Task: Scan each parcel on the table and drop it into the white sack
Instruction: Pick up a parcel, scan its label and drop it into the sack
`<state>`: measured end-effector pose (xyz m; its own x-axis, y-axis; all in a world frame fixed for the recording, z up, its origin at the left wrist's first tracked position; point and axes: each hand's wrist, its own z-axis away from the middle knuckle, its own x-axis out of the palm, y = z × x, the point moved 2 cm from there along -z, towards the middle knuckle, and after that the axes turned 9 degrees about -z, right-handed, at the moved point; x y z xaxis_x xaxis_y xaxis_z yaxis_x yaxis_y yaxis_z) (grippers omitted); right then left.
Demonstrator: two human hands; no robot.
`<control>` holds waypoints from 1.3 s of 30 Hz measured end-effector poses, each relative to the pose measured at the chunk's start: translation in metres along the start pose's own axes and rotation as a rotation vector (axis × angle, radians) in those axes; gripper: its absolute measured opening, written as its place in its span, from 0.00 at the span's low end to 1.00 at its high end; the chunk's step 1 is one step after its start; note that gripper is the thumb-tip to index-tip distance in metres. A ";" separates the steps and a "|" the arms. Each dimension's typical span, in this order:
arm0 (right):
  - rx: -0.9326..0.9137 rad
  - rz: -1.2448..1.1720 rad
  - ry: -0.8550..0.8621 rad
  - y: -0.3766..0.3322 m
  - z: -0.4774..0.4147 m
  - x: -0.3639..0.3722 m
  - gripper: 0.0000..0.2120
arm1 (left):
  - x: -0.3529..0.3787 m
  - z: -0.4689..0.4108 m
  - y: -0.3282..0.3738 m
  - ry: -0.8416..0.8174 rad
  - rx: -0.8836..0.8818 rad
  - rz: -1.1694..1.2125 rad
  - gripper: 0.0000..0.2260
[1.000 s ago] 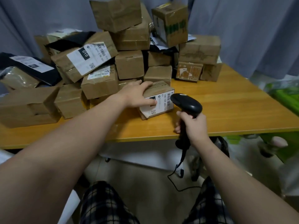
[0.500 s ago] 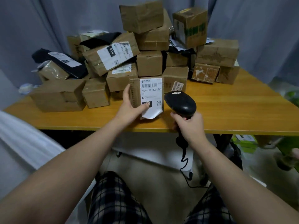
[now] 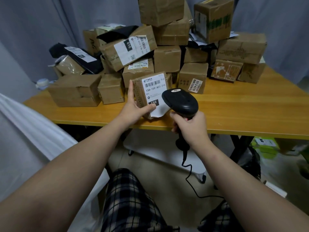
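My left hand (image 3: pixel 133 107) grips a small brown parcel (image 3: pixel 151 92) upright near the front edge of the wooden table (image 3: pixel 242 111), thumb on its white barcode label, which faces me. My right hand (image 3: pixel 190 126) holds the handle of a black handheld scanner (image 3: pixel 181 102); its head sits just right of the label and overlaps its lower right corner. The white sack (image 3: pixel 33 131) stands at the left, beside the table and my left arm.
A tall heap of brown cardboard parcels (image 3: pixel 167 52) and black mailer bags (image 3: pixel 78 56) fills the back and left of the table. The scanner's cable (image 3: pixel 190 178) hangs to the floor. A white low stand (image 3: pixel 167 153) sits under the table; green items (image 3: pixel 267 146) lie at right.
My left hand picked the small parcel off the table, turned its label toward me and holds it upright. The scanner head has come closer to the label. The view shifted left.
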<state>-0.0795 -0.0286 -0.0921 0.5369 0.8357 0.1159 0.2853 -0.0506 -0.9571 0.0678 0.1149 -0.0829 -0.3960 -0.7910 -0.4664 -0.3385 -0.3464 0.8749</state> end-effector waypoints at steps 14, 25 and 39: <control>-0.027 0.040 -0.085 -0.005 0.004 0.006 0.03 | -0.001 0.001 0.003 -0.006 0.001 -0.045 0.55; -0.053 0.027 -0.085 -0.001 0.012 0.004 0.07 | -0.001 0.002 0.005 -0.010 -0.005 -0.058 0.54; -0.106 -0.072 -0.099 -0.018 0.009 0.020 0.12 | -0.011 0.020 0.021 0.140 0.162 -0.048 0.49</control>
<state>-0.0813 -0.0065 -0.0748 0.4324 0.8889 0.1514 0.4053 -0.0416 -0.9132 0.0484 0.1266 -0.0618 -0.2574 -0.8420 -0.4741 -0.4912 -0.3085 0.8146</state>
